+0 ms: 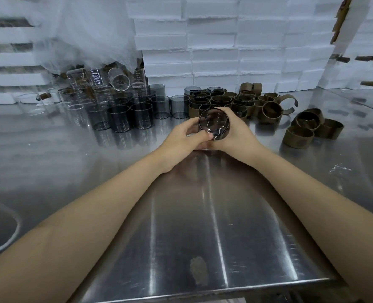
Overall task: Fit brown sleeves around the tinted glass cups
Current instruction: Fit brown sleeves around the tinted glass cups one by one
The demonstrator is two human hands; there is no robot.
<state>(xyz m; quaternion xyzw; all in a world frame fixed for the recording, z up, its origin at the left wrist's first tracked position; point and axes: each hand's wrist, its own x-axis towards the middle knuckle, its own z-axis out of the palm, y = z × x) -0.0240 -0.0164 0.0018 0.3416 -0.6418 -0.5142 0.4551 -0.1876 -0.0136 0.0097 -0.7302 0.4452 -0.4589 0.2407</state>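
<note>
A tinted glass cup (213, 124) is tipped toward me, its mouth facing the camera, above the steel table (203, 204). My left hand (182, 138) grips its left side with the thumb across the lower rim. Around its right side wraps my right hand (235, 132). A brown sleeve edge shows at the cup's lower right, mostly hidden by my fingers. Bare tinted cups (141, 114) stand in a cluster to the left. Cups wearing brown sleeves (218, 100) stand behind my hands. Loose brown sleeves (299, 136) lie to the right.
Clear glass cups (80, 99) crowd the back left, some tipped over, under white netting. Stacked white foam boxes (235, 51) form a wall behind the table. A round dark rim (14, 235) sits at the left edge. The table's front edge runs along the bottom.
</note>
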